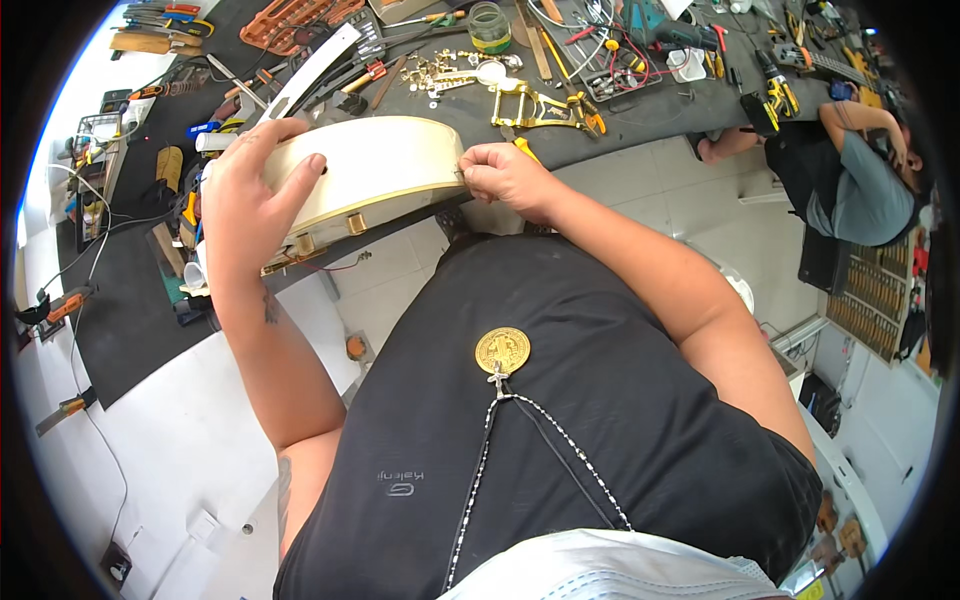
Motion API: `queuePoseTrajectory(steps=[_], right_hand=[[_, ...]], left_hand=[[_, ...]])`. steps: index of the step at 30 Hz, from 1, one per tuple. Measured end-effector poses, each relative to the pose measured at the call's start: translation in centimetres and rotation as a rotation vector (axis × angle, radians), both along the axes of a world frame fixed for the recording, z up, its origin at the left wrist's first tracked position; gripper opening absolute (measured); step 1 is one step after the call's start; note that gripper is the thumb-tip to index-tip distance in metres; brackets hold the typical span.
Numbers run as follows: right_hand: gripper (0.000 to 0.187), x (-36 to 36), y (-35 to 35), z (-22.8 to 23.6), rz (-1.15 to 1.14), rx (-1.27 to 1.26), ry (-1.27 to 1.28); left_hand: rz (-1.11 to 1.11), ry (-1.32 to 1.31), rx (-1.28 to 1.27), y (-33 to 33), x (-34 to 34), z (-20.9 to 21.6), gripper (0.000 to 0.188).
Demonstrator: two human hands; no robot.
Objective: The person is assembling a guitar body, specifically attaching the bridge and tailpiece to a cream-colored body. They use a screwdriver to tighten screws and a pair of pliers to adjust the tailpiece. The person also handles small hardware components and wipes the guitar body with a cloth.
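A cream guitar body (385, 160) with gold edging stands on its side at the near edge of the dark bench, with gold fittings on its near face. My left hand (258, 185) grips its left part, thumb pressed on the cream side near a small dark hole. At the body's right end my right hand (500, 178) pinches thumb and fingers together at the rim. Whatever lies between those fingertips is too small to make out. Beyond it lie a gold vibrato tailpiece (535, 107) and a pile of small gold hardware (440, 78).
Across the bench (640, 120) lie a glass jar (489, 28), an orange tool case (290, 22), a clear tray (620, 80) and a yellow drill (778, 88). Loose cables (95, 225) hang at the left. Another person (870, 185) sits at the right.
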State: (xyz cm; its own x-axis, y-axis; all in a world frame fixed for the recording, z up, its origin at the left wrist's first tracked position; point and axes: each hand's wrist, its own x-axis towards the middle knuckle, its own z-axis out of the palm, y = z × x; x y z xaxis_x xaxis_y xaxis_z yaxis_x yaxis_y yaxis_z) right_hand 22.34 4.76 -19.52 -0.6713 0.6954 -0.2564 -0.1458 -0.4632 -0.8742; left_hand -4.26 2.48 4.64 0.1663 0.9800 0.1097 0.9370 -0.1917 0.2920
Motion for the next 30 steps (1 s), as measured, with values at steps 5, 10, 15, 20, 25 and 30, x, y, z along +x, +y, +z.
queuePoseTrajectory(steps=[5,10,15,20,25,30], right_hand=[[0.009,0.0,0.0,-0.9,0.008,-0.184,0.153],[0.013,-0.1,0.1,0.2,-0.03,-0.334,0.204],[0.015,-0.4,0.3,0.6,-0.051,-0.326,0.168],[0.017,-0.6,0.5,1.8,-0.05,-0.156,-0.01],[0.02,-0.5,0.9,2.2,-0.037,-0.076,-0.11],[0.029,-0.2,0.3,1.8,-0.105,-0.195,-0.057]], left_hand=[[-0.023,0.005,0.024,0.1,-0.2,-0.1,0.035],[-0.016,0.005,0.018,0.1,-0.3,-0.2,0.036],[-0.003,-0.001,0.017,0.1,-0.2,-0.2,0.037],[-0.007,-0.007,0.024,0.0,0.0,-0.1,0.037],[0.014,-0.012,0.007,0.2,0.0,0.0,0.036],[0.016,-0.032,0.002,0.3,0.0,-0.1,0.036]])
